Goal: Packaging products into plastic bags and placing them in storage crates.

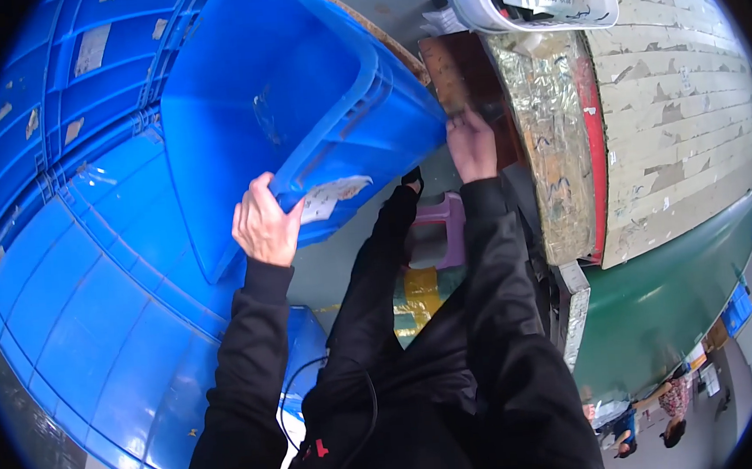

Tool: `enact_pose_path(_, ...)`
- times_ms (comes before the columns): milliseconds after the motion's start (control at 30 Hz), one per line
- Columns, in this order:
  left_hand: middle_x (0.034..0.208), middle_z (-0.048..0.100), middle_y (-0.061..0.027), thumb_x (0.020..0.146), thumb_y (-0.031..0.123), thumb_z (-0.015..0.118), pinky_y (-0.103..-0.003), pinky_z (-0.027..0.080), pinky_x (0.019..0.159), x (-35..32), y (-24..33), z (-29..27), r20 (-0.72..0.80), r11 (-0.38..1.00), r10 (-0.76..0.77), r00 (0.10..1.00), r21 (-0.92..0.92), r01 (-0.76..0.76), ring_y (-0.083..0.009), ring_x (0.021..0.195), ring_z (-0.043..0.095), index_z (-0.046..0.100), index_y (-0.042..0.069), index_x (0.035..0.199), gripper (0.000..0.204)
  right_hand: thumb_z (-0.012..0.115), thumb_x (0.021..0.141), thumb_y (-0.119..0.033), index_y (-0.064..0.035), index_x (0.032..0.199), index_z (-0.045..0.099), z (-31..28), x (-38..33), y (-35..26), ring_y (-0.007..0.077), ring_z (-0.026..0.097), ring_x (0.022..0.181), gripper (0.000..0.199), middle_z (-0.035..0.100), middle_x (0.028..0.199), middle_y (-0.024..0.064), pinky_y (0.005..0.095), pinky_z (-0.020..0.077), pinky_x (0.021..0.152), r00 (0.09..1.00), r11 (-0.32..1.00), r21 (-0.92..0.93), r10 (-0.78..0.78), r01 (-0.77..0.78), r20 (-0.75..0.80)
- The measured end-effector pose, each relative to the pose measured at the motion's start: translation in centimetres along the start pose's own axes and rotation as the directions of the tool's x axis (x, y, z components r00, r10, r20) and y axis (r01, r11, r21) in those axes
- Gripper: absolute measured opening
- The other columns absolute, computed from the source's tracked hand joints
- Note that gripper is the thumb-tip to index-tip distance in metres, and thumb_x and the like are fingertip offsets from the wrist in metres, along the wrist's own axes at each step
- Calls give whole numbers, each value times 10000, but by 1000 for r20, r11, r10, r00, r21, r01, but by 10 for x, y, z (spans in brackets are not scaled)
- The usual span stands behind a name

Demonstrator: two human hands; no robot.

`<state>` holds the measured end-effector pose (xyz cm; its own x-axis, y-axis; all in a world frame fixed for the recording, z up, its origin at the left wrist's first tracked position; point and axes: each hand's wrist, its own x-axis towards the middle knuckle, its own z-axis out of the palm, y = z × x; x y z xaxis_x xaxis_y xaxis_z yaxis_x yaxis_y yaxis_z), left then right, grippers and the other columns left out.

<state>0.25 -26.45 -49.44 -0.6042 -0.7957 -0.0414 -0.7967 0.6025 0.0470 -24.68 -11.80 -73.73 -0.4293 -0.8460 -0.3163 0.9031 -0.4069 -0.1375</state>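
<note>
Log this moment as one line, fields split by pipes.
left hand: gripping rim of blue bin | right hand: at bin's right end, contact unclear | bin: tilted | purple stool: on floor

Open blue bin (378, 134): cut off at our frame's top.
Distant people (677, 398): lower right, too small for us.

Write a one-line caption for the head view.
Left hand grips a blue bin by its rim; right hand at the bin's right end; a purple stool below.
</note>
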Motion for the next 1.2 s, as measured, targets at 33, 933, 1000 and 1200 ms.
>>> enact_pose_path(33,918,657,-121,631,300,860,-414,496,694,-4,0,3,9,1000,5,1000,8,-5,-329,798,638,560,83,1095,593,587,953,-176,-29,1242,521,8,0,3,207,530,1168,331,594,1196,83,341,366,1059,944,989,144,-70,24,322)
enact_pose_path(933,975,680,-167,959,362,540,-511,525,659,-47,18,189,534,960,-192,823,-72,270,-373,821,677,558,55,1070,327,632,885,-82,-80,1202,323,48,31,93,206,485,1120,443,480,1214,82,419,428,908,734,556,-561,138,-613,-665)
enact_pose_path(1000,959,680,-168,963,363,534,-512,526,656,-38,20,191,554,963,-182,813,-64,260,-374,812,678,553,52,1055,325,636,885,-109,-76,1184,331,43,37,91,190,491,1033,428,490,1134,71,380,421,859,746,571,-569,123,-592,-654)
enact_pose_path(1200,973,671,-170,953,383,545,-490,534,668,-36,27,192,610,958,-206,765,-32,284,-361,836,682,538,25,1120,395,600,915,-157,11,1214,433,14,15,70,193,575,1004,382,595,1100,126,335,441,887,946,314,-892,84,-324,-314)
